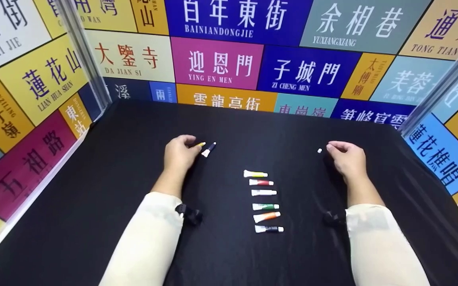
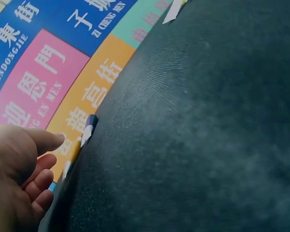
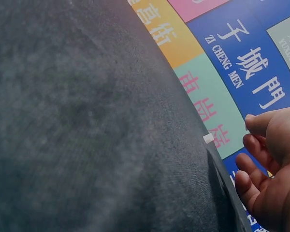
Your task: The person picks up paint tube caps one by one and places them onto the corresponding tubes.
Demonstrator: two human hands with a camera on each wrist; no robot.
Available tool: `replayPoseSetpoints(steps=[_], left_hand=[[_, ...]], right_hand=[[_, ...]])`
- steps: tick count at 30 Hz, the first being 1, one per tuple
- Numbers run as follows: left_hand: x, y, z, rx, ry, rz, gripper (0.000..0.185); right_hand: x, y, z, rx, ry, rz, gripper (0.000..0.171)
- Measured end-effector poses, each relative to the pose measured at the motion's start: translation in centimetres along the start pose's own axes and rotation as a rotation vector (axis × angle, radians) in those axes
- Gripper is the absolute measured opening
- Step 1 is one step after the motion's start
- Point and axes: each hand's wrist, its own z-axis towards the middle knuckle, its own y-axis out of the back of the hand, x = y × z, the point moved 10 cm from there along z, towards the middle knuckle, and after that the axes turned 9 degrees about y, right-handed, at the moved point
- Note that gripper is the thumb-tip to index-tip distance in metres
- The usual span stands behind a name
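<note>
My left hand (image 1: 180,153) is at the far left of the black table, beside a yellow paint tube (image 2: 75,152). Its thumb stands apart from the loosely bent fingers in the left wrist view. A dark blue paint tube (image 1: 210,149) with a white tail lies next to the yellow one. Far right, my right hand (image 1: 348,155) hovers low, thumb and index fingertips close together. A pale sliver shows at those tips; I cannot tell whether they pinch something. A small white cap (image 1: 319,150) lies on the cloth just left of them.
Several capped paint tubes lie in a column mid-table: yellow (image 1: 256,174), red (image 1: 261,182), white (image 1: 264,192), green (image 1: 266,206), orange (image 1: 267,216) and black (image 1: 268,228). Printed wall panels (image 1: 219,61) stand behind the black tablecloth (image 1: 229,135), with metal posts at both far corners.
</note>
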Motion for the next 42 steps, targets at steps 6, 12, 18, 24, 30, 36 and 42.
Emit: replayPoseSetpoints(steps=[6,12,18,24,30,36,42], left_hand=[[0.5,-0.4,0.0,0.030,0.016,0.101,0.034],[0.5,-0.5,-0.2,0.019,0.007,0.139,0.029],[0.1,-0.2,-0.3,-0.008,0.001,0.145,0.031],[-0.8,-0.2,-0.4,-0.018,-0.023,0.061,0.031],[-2.0,-0.3,-0.7,0.009,-0.031,-0.133,0.033],[-3.4,0.0,-1.5,0.017,-0.028,-0.273,0.031],[-5.1,0.4,-2.3,0.025,-0.068,-0.359,0.027]], right_hand=[[0.5,-0.2,0.0,0.011,0.001,0.045,0.043],[0.7,-0.3,-0.2,0.024,-0.001,0.060,0.045],[1.1,-0.3,-0.4,0.021,0.014,0.069,0.045],[1.6,-0.1,-0.5,0.016,0.024,0.089,0.046],[3.1,0.2,-0.7,0.008,0.037,0.146,0.045],[6.1,0.7,-1.1,-0.010,0.107,0.187,0.042],[9.1,1.1,-2.0,-0.019,0.167,0.198,0.040]])
